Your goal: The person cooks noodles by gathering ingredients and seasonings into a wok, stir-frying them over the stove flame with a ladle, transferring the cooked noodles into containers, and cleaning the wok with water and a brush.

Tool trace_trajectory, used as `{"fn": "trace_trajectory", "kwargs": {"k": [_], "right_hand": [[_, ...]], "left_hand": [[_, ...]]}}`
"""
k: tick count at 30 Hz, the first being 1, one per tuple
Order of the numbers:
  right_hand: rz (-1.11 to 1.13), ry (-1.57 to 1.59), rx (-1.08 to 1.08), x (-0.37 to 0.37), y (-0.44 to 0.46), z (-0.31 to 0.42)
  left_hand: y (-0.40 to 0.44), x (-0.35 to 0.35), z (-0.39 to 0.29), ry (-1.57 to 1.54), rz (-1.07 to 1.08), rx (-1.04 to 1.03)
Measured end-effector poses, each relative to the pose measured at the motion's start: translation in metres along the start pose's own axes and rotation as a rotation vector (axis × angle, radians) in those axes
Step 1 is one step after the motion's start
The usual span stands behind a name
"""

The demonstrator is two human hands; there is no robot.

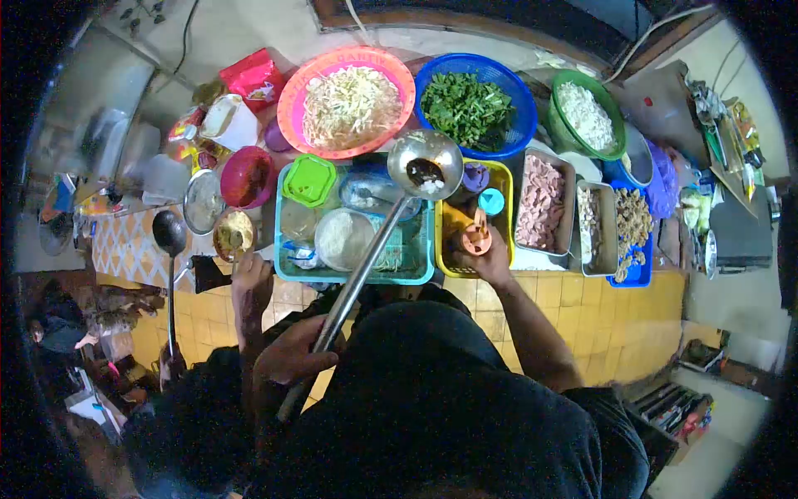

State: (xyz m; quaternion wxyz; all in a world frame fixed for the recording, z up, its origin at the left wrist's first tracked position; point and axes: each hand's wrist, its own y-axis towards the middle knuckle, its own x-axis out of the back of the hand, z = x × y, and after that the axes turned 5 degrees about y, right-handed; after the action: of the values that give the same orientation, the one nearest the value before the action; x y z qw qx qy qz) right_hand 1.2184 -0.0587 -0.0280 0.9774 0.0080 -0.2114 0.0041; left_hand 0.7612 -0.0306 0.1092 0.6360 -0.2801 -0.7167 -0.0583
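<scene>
My left hand (298, 351) is wrapped round the long handle of a metal ladle (366, 270). Dark liquid and some white stuff lie in the ladle's bowl (407, 154), held above the table between the big basins. My right hand (489, 259) reaches into the yellow basket (450, 264), its fingers closed round a small orange container (476, 241). Something narrow and orange, perhaps a spoon, sticks up from it. Beside it in the basket are a blue-lidded container (491, 201) and a purple one (475, 177).
A teal tray (354, 278) holds white powder and a green-lidded box. Behind stand a pink basin (287, 100) of shredded vegetable, a blue one (532, 108) of greens and a green bowl (617, 125). At left another person's hand (252, 279) is near a small bowl (234, 233); another ladle (170, 233) stands beside.
</scene>
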Motion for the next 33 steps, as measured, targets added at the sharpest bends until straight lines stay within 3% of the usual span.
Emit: {"fn": "trace_trajectory", "kwargs": {"k": [1,3,5,7,9,11,13,15,16,19,22,24,26,29,30,32,33], "right_hand": [[0.007,0.000,0.013,0.004,-0.001,0.011],[-0.007,0.376,-0.027,0.010,-0.005,0.031],[-0.019,0.217,0.123,0.041,0.009,0.046],[-0.096,0.002,0.117,0.066,0.041,0.117],[0.151,-0.423,0.247,0.097,0.078,0.154],[0.255,-1.028,0.386,0.106,0.107,0.169],[0.292,-1.075,0.522,0.105,0.120,0.203],[0.621,-1.360,0.158,0.093,0.125,0.237],[0.600,-1.252,0.324,0.100,0.122,0.236],[0.565,-1.429,0.342,0.100,0.127,0.235],[0.536,-1.457,0.530,0.108,0.115,0.220],[0.531,-1.463,0.610,0.110,0.104,0.230],[0.388,-1.328,0.630,0.111,0.097,0.247],[0.454,-1.373,0.753,0.110,0.077,0.241],[0.454,-1.378,0.752,0.108,0.073,0.255],[0.566,-1.289,0.384,0.104,0.065,0.292],[0.569,-1.295,0.380,0.103,0.057,0.292]], "left_hand": [[0.013,-0.017,0.026,0.255,-0.060,0.057],[0.030,-0.027,0.053,0.463,-0.172,0.111],[0.037,-0.020,0.050,0.455,-0.281,0.098],[0.026,0.007,0.006,0.123,-0.240,0.041],[-0.007,0.034,-0.060,-0.468,-0.005,0.002],[-0.049,0.046,-0.120,-0.915,0.263,0.034],[-0.069,0.048,-0.155,-1.128,0.451,0.119],[-0.075,0.037,-0.163,-1.026,0.354,0.017],[-0.077,0.037,-0.169,-1.034,0.349,0.028],[-0.083,0.041,-0.185,-0.977,0.396,0.126],[-0.093,0.038,-0.188,-1.007,0.411,0.152],[-0.098,0.032,-0.187,-1.002,0.309,0.095],[-0.108,0.030,-0.187,-1.008,0.255,0.062],[-0.124,0.051,-0.188,-1.124,0.421,0.100],[-0.132,0.037,-0.187,-1.197,0.394,0.092],[-0.143,0.018,-0.185,-1.277,0.369,0.076],[-0.148,0.014,-0.184,-1.275,0.364,0.053]]}}
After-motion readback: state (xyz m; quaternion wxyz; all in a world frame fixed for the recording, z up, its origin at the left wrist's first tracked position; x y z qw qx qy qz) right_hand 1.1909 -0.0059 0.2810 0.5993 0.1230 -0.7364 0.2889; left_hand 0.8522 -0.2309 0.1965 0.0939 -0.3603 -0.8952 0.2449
